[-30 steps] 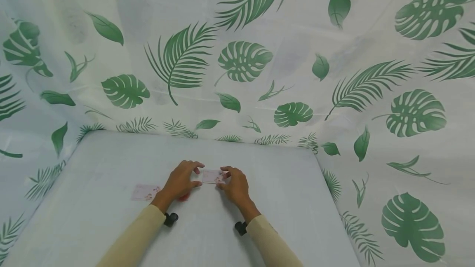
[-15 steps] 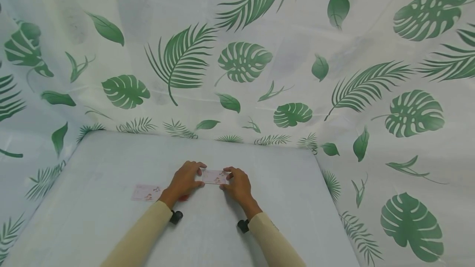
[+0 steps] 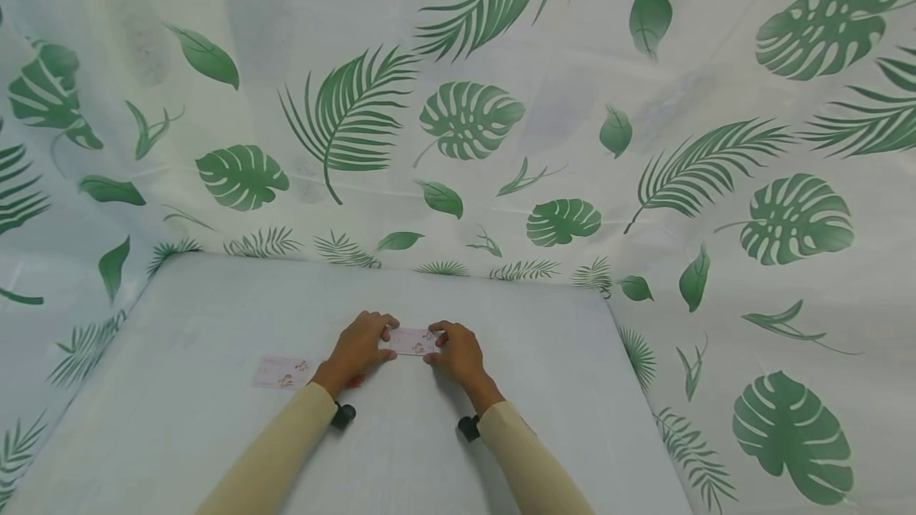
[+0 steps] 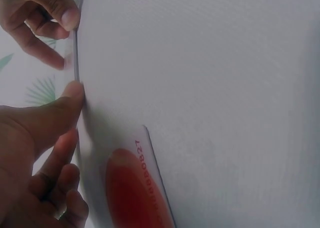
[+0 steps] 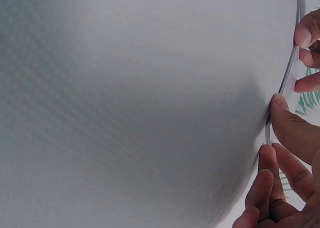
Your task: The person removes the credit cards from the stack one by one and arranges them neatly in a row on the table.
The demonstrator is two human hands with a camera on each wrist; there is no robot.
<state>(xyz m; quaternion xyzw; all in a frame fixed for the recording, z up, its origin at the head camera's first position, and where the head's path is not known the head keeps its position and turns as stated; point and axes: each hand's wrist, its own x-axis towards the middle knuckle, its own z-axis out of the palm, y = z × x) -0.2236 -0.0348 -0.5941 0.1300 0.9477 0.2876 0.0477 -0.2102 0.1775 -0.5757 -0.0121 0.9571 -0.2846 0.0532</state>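
Observation:
A thin card with pale pink print and small red figures (image 3: 411, 342) is held between both hands near the middle of the table. My left hand (image 3: 358, 346) grips its left end with thumb and fingers. At the right end, my right hand (image 3: 459, 354) holds it the same way. Seen edge-on in the right wrist view, the card (image 5: 287, 75) shows as thin, dark lines, perhaps more than one layer. A flat card with a red oval and printed digits (image 4: 135, 193) lies under the left wrist, mostly hidden in the head view.
Another pink-printed card (image 3: 282, 372) lies flat to the left of my left forearm. The white table (image 3: 179, 451) meets a white sheet with green leaves (image 3: 472, 119) at the back and sides. Each wrist carries a small black camera (image 3: 343, 417).
My left hand has moved slightly right and now reaches the left end of the card. The card and right hand have shifted a little right. The other cards lie still.

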